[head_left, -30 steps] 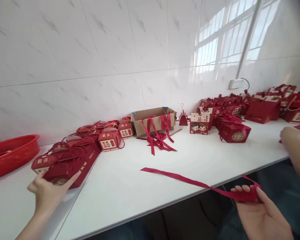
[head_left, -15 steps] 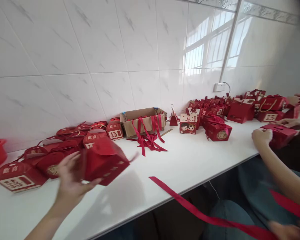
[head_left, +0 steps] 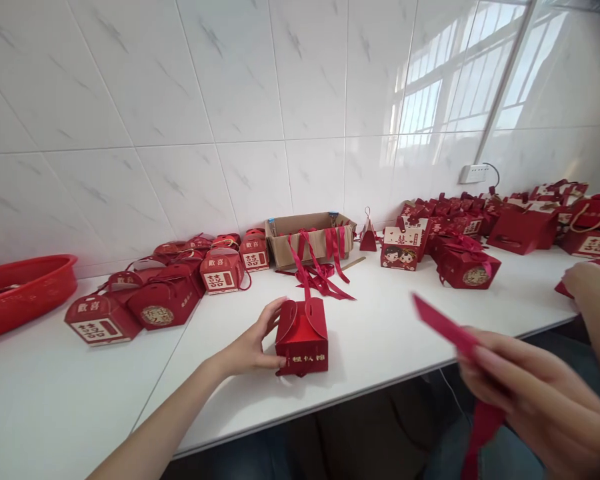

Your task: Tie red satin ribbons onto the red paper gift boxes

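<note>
My left hand grips the left side of a small red gift box, which stands on the white table with its curved top flaps folded in. Thumb and fingers clasp it from front and back. A ribbon seems to rise behind the box's top. On the right, over the table's front edge, my right hand pinches a red ribbon. One end of it points up to the left, and the rest hangs below the fingers. This hand is slightly blurred.
A cardboard box with ribbons draped over its rim stands by the wall. Finished-looking red boxes cluster at left, beside a red plastic basin. More gift boxes stand at right, near a co-worker's hand.
My left hand has brought the gift box from the air at left down onto the table. My right hand has risen into view with the ribbon. The view has turned left.
</note>
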A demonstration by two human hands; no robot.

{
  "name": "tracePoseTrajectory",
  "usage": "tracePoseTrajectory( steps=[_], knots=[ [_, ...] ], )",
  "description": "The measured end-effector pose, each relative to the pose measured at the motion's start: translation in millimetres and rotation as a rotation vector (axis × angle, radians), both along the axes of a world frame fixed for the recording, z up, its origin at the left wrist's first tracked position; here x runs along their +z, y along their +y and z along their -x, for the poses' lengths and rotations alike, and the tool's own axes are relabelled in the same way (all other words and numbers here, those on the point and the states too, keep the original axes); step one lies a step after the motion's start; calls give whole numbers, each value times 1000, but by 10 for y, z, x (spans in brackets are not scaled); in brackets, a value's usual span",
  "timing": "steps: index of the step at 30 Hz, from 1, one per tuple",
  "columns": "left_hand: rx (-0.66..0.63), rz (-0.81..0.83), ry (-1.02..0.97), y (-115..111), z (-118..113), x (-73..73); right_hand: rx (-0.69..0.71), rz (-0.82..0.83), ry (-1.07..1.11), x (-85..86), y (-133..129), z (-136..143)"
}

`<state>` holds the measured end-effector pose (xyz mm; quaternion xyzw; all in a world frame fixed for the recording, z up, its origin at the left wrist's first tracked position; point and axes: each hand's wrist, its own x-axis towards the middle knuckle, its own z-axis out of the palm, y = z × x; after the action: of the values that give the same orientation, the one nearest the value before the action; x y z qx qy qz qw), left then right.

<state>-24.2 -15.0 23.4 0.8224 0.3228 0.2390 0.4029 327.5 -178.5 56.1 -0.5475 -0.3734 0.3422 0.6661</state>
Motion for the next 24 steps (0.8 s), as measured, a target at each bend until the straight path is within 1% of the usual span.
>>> tracePoseTrajectory(
  steps=[1, 2, 3, 5, 7, 8, 10, 12, 15, 18, 24],
  knots=[
    [-14, -23, 50, 11, 12, 64, 104, 26, -51, 27, 81, 112],
    [-21, -45, 80, 22, 20, 129, 277, 71, -134, 67, 180, 218],
    [-27, -58, 87, 30, 21, 194, 386, 96, -210, 113, 289, 317],
    [-47, -47, 51, 25, -9, 320, 460, 116, -289, 197, 506, 486],
    [-43, -17, 29, -21, -78, 427, 477, 128, -290, 232, 680, 608],
    [-10, -21, 49, -58, -123, 468, 495, 131, -272, 229, 744, 653],
    [91, -79, 125, -145, -220, 520, 541, 127, -221, 195, 832, 713],
    [161, -165, 179, -219, -310, 536, 579, 108, -160, 152, 880, 745],
    [143, -227, 150, -253, -411, 522, 625, 68, -80, 103, 922, 771],
    [104, -211, 76, -203, -465, 483, 634, 56, -40, 63, 956, 799],
    [118, -161, 2, -118, -486, 379, 659, 89, 39, -32, 978, 871]
  ],
)
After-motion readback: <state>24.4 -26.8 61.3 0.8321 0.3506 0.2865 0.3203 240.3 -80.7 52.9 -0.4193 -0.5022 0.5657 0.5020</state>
